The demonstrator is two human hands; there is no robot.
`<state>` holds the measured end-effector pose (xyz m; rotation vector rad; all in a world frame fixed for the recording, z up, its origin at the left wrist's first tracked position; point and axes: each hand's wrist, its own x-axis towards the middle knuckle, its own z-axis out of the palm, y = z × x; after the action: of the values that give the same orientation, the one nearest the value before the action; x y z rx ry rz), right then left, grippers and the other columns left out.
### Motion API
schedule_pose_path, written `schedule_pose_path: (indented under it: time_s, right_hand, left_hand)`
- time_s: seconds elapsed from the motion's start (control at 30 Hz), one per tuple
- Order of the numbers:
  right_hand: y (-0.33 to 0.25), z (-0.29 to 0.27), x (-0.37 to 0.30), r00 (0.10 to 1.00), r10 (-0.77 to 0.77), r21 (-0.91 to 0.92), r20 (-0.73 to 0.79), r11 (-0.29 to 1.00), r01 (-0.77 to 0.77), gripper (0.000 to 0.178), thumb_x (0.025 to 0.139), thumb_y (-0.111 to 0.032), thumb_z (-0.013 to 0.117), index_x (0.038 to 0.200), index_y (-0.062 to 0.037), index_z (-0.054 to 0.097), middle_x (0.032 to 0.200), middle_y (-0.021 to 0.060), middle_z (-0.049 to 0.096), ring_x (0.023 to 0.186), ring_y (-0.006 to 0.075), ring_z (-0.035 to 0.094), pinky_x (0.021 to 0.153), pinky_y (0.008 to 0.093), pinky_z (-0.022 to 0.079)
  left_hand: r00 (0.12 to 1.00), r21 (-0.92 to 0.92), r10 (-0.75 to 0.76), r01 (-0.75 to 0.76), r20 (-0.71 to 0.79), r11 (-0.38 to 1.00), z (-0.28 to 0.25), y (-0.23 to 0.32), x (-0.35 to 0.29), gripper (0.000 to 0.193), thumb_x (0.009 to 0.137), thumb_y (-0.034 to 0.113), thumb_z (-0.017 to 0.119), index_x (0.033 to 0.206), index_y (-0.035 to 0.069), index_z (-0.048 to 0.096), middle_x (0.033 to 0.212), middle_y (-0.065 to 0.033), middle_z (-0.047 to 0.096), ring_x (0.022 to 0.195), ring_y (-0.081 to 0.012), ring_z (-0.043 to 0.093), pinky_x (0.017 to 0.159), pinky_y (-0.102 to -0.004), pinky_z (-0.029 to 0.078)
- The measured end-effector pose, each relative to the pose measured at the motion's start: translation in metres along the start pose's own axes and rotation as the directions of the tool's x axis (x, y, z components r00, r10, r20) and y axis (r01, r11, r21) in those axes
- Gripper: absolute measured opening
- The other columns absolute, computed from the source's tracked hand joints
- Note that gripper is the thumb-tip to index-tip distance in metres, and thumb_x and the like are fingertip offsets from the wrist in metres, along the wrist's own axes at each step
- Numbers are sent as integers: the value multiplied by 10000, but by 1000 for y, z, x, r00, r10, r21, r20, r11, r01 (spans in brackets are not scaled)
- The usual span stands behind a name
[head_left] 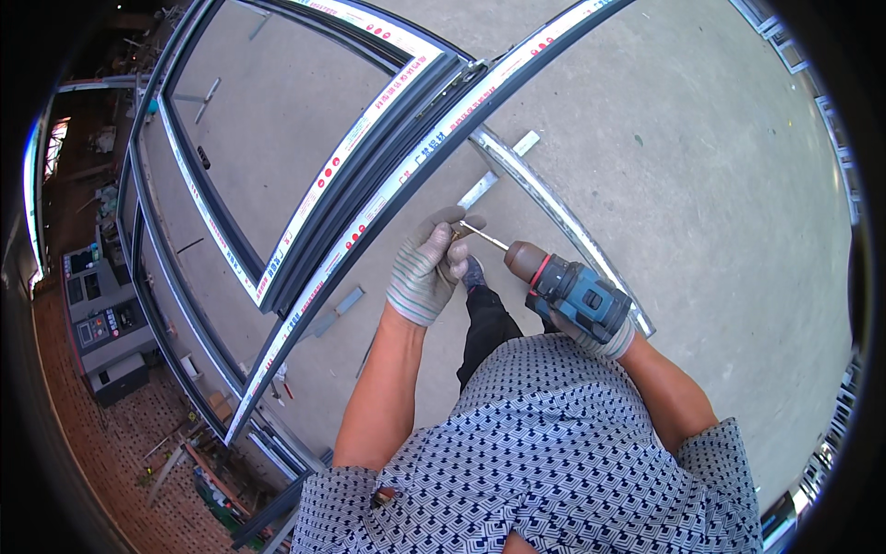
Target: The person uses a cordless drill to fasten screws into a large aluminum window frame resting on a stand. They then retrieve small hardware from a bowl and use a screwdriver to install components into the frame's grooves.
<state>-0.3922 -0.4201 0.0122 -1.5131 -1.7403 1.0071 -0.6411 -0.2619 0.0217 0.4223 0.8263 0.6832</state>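
Concrete floor (701, 175) lay below. Right grip (607, 342) was clamped on drill (583, 297); left grip (425, 270) pinched a small piece (457, 233) at the bit (487, 237), presumably to steady it.

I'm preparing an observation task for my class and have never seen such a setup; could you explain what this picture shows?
There is no robot here: the two hands belong to a person. A wide fisheye camera worn on the head looks down, so straight edges bend toward the rim.

The right hand, in a pale knitted glove, grips a blue-and-black cordless power drill with a thin silver bit. The left hand, in a pale glove with greenish stripes, is at the bit's tip and seems to pinch a small brownish piece, too small to identify.

Ahead and to the left, a large dark frame with white printed strips stretches over the smooth grey concrete floor.
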Motion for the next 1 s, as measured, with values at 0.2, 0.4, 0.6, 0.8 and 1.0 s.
schedule_pose_path:
  time_s: [0.2, 0.4, 0.6, 0.8, 1.0]
  right_hand:
    - [11, 5, -2, 994, -40, -122, 101, 991, 53, 274, 872, -158, 701, 1146, -166, 692, 1149, 131, 666, 1027, 338, 653, 952, 445, 520]
    - [2, 0, -1, 999, -8, -3, 49, 1000, 8, 237, 873, -167, 713, 1107, -157, 676, 1040, 106, 657, 951, 310, 648, 860, 425, 523]
    - [-2, -4, -2, 979, 176, 113, 108, 976, -188, 259, 864, -212, 739, 1105, -157, 662, 915, 86, 639, 855, 270, 640, 812, 398, 510]
    - [8, -3, -3, 986, 108, 68, 125, 991, -118, 269, 851, -195, 752, 1080, -112, 637, 930, 65, 640, 847, 239, 637, 796, 366, 523]
    - [20, -3, -5, 950, 248, 259, 189, 920, -292, 242, 806, -197, 808, 1020, -137, 710, 925, 36, 677, 853, 199, 664, 822, 316, 530]
  left_hand:
    - [1000, -34, -12, 12, -8, 999, 0, -1, 5, 354, 1029, 202, 616, 1335, 31, 569, 1206, -170, 648, 658, -39, 417, 544, -173, 366]
    - [1000, 30, -10, 10, 3, 999, -3, 4, 3, 349, 1020, 220, 636, 1313, 38, 581, 1114, -149, 670, 627, -35, 380, 519, -170, 321]
    - [1000, 91, -26, 27, -11, 995, -7, 8, 2, 322, 1029, 237, 621, 1278, 35, 594, 1046, -131, 694, 638, -31, 473, 530, -164, 400]
    - [1000, 166, -14, 17, -22, 986, -7, 15, 1, 314, 1038, 243, 604, 1260, 23, 596, 997, -121, 720, 656, -29, 602, 543, -158, 497]
    - [997, 447, -71, 50, 31, 893, 2, 33, -1, 324, 1022, 210, 618, 1241, -29, 607, 916, -133, 710, 579, -71, 556, 480, -201, 439]
